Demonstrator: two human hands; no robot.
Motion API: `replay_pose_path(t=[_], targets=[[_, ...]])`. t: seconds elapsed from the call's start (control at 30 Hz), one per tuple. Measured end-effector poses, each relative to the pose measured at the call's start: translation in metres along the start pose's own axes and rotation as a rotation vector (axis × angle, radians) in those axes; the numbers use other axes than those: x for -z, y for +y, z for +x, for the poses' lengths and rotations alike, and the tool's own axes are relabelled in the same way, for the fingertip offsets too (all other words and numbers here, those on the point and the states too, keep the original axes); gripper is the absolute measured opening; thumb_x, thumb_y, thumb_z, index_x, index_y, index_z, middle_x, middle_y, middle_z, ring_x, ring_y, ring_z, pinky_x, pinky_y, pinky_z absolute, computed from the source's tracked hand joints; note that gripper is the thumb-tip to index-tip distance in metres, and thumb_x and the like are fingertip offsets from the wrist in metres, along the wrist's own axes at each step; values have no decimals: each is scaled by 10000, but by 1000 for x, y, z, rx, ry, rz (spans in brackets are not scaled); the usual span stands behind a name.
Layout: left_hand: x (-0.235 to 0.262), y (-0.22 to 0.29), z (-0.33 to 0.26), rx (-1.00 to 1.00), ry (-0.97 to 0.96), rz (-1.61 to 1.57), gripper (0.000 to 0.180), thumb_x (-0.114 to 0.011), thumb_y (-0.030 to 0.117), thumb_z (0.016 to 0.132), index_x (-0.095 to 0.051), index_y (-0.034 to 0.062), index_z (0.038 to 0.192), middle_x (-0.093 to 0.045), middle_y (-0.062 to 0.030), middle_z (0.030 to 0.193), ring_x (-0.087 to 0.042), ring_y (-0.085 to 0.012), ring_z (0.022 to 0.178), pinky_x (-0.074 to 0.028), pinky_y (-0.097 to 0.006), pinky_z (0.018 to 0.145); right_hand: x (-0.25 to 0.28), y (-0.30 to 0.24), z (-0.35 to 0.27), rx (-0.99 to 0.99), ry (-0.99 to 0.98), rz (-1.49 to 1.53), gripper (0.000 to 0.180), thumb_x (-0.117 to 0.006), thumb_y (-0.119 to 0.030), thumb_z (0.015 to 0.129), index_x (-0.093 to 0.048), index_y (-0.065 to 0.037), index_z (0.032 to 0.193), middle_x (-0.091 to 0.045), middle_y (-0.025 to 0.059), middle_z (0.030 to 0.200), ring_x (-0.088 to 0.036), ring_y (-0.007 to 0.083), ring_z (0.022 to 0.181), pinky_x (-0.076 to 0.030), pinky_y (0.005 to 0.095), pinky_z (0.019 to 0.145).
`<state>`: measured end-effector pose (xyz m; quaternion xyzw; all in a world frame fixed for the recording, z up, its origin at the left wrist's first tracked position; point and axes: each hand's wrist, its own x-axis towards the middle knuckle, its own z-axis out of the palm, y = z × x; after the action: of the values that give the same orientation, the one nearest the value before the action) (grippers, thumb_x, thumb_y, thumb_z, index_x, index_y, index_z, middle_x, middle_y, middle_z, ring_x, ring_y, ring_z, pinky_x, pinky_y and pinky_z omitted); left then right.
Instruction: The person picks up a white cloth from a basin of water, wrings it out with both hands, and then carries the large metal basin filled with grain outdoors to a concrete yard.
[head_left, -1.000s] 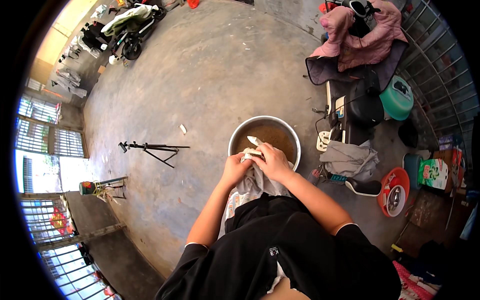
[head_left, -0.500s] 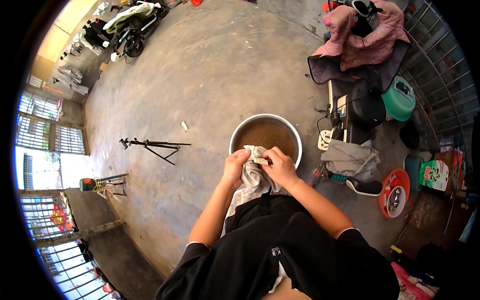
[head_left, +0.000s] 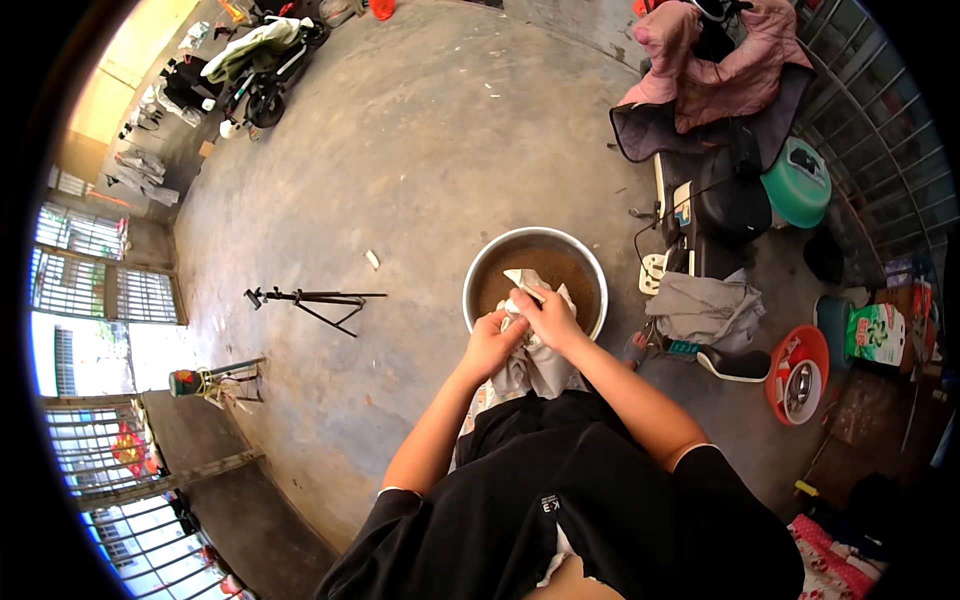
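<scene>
A large round metal basin [head_left: 597,268] stands on the floor in front of me, holding brown, murky water [head_left: 500,266]. Over its near side I hold a bunched, pale beige cloth [head_left: 527,371] that hangs down toward my lap. My left hand [head_left: 488,345] is closed around the cloth from the left. Close beside it on the right, my right hand [head_left: 550,320] pinches a raised pale part. Whether that part is a fold of the cloth or a small flat piece is hard to make out.
To the right are a scooter with a pink quilted cover [head_left: 715,85], a grey cloth [head_left: 708,308], a red basin [head_left: 822,350] and a green tub [head_left: 797,185]. A black tripod [head_left: 318,297] stands at left. Another scooter [head_left: 265,70] is far left.
Both hands have drawn together, with the right now higher and further over the basin. The cloth has been bunched and turned; the pale flat piece seen under my right fingers is less distinct.
</scene>
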<state>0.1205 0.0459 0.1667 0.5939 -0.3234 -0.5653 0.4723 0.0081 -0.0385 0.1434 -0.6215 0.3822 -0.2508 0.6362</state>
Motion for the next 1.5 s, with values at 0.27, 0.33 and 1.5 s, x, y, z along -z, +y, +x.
replay_pose_path(t=[0.27,0.33,1.5], targets=[[-4,0,-3,187,65,-445,170,-499,123,831,-558,-17,908,-610,-82,828,-585,-151,696,-484,-278,650,-4,0,17,-52,98,-87,495,-529,-418,850,-586,41,670,-548,128,548,-529,193,532,-414,348,529],[-1,4,-6,205,84,-479,169,-500,121,824,-570,-17,892,-611,-78,822,-581,-146,704,-476,-275,651,-7,-1,20,-53,110,-32,501,-528,-422,850,-583,42,668,-544,120,546,-522,188,522,-408,352,518],[60,59,-10,-48,75,-138,259,-487,221,904,-573,-22,875,-597,-43,780,-534,-86,682,-448,-237,610,63,-12,22,32,-569,-200,321,-632,-287,795,-631,9,919,-632,113,852,-560,140,748,-447,293,688]])
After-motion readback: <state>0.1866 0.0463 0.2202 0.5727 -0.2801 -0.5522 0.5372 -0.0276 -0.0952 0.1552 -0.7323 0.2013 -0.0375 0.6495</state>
